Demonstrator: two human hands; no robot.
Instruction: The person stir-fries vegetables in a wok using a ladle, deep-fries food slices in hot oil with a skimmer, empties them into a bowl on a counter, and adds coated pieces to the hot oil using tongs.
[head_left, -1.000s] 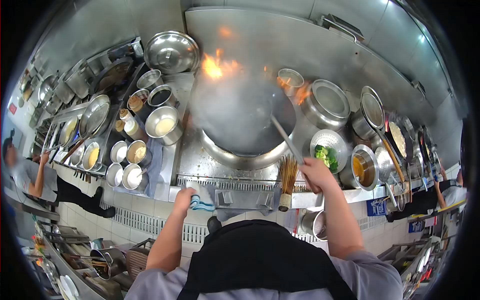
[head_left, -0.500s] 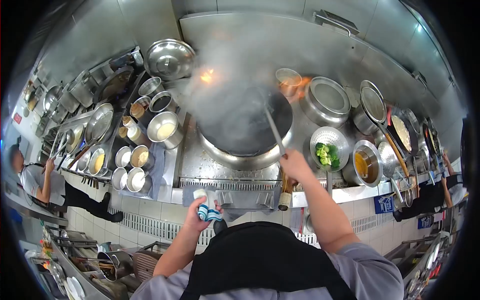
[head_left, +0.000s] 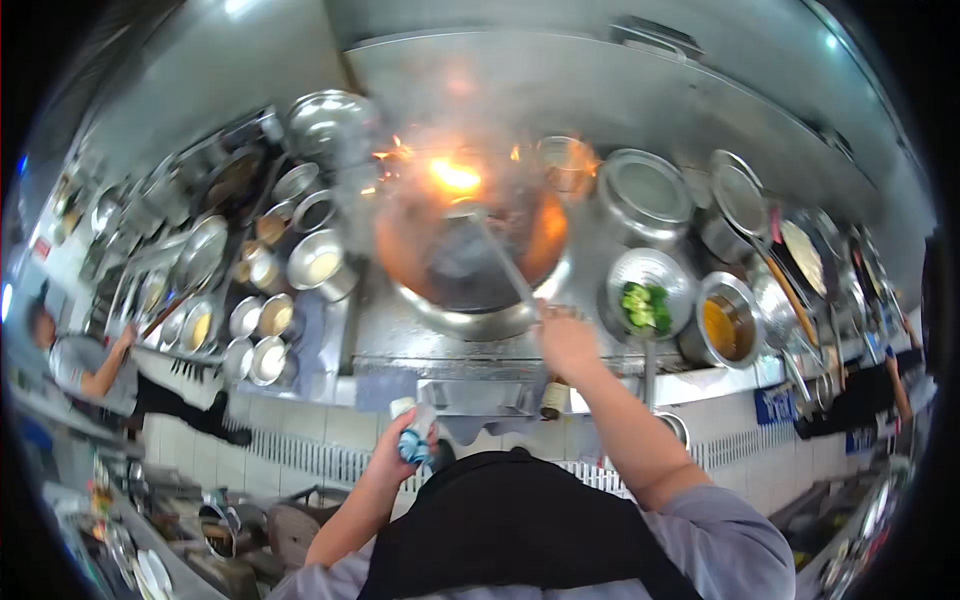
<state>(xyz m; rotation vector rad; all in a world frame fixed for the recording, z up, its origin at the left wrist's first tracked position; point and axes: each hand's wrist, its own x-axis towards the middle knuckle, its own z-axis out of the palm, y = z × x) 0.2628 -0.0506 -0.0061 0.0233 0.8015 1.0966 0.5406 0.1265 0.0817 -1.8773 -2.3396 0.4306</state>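
A wok (head_left: pixel 478 322) stands on the stove with flames (head_left: pixel 455 176) rising at its far side; haze blurs its contents. My right hand (head_left: pixel 567 343) is closed around the handle of a metal ladle (head_left: pixel 508 265), which slants down into the wok. The ladle's head is partly lost in glare and smoke. Low in front of the counter, my left hand (head_left: pixel 390 458) is wrapped around a small bottle (head_left: pixel 416 438) with a white cap and a blue-and-white label. It is held upright or slightly tilted, apart from the wok.
Right of the wok are a perforated strainer (head_left: pixel 683 290) with broccoli (head_left: pixel 646 306), a pot of yellowish liquid (head_left: pixel 742 348) and a lidded pot (head_left: pixel 650 225). Seasoning containers (head_left: pixel 322 280) line the left. One co-worker (head_left: pixel 95 365) stands far left, another (head_left: pixel 870 390) far right.
Flames have flared up in the wok and the thick smoke has thinned. My right hand and the ladle have shifted left and slightly back. The whole view has shifted a little.
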